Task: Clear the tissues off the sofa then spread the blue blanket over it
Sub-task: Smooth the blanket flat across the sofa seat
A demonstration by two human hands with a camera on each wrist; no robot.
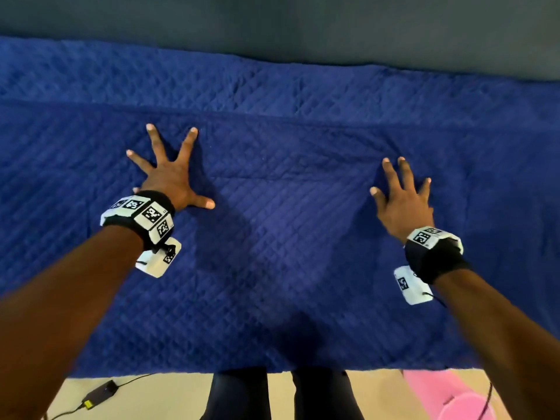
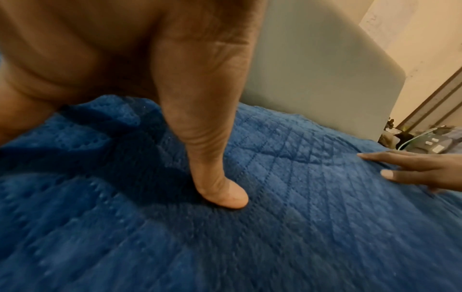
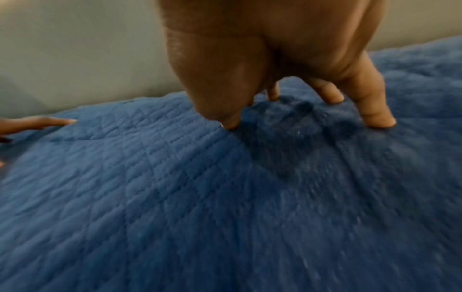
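The quilted blue blanket (image 1: 278, 225) lies spread across the sofa seat and hangs over its front edge. My left hand (image 1: 169, 174) lies flat on the blanket with all fingers splayed wide. My right hand (image 1: 403, 201) rests on it farther right, fingers straight and spread. In the left wrist view my left thumb (image 2: 220, 193) presses into the blue blanket (image 2: 275, 227). In the right wrist view the right fingertips (image 3: 380, 120) touch the blue blanket (image 3: 175, 197). The grey sofa backrest (image 1: 303, 25) rises behind the blanket. No tissues show in any view.
A black power adapter with its cable (image 1: 100, 392) lies on the beige floor at the lower left. A pink object (image 1: 454, 398) sits on the floor at the lower right. My legs (image 1: 281, 395) stand against the sofa front. Clutter (image 2: 425, 140) lies beyond the sofa end.
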